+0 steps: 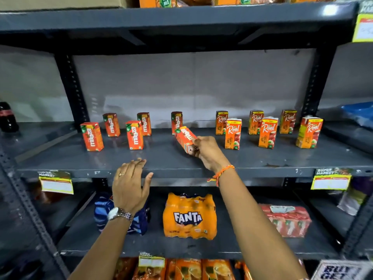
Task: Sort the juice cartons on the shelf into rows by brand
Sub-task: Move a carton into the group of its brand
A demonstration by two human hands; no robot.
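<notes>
Our right hand (207, 150) grips a tilted Maaza carton (186, 141) by its base, mid-shelf (60, 156) between the Maaza group and the Real cartons (268, 132). Left hand (129, 184), fingers spread, empty, rests at shelf edge. We should stand it upright, label forward, aligned with the front Maaza row (134, 135).
</notes>
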